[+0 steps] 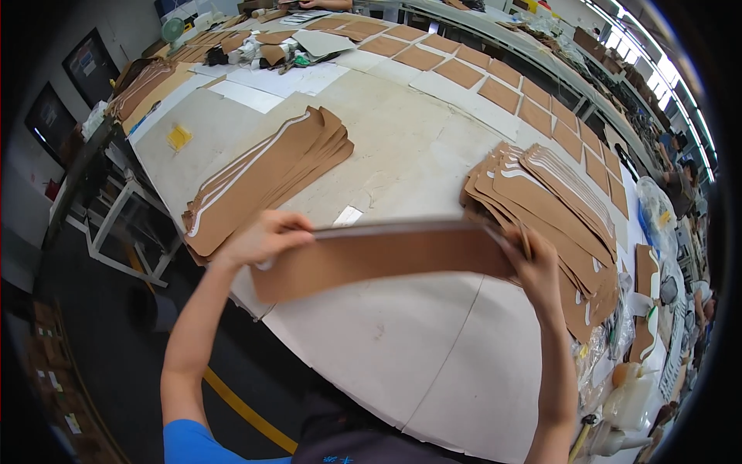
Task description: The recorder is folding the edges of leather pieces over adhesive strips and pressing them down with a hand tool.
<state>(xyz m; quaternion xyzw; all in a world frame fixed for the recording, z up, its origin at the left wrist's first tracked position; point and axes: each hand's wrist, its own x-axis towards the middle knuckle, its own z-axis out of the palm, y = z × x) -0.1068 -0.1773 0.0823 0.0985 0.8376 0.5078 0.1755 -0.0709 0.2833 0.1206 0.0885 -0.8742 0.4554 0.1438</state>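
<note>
A long brown leather-like panel (379,257) is stretched between my hands above the near part of the table, its upper edge slightly blurred. My left hand (267,238) pinches its left end, close to a stack of similar brown panels (263,185) with white strips along one edge. Its right end is gripped by my right hand (533,254), beside a larger fanned pile of brown panels (533,193), also marked with white strips. The fingertips under the panel are partly hidden.
The panels lie on a large pale table (417,348). Brown rectangles (460,72) are laid in rows along its far right side. A yellow item (179,138) sits at left. Plastic bottles (630,398) and clear bags crowd the right edge. Another person's hand (315,4) shows at the far end.
</note>
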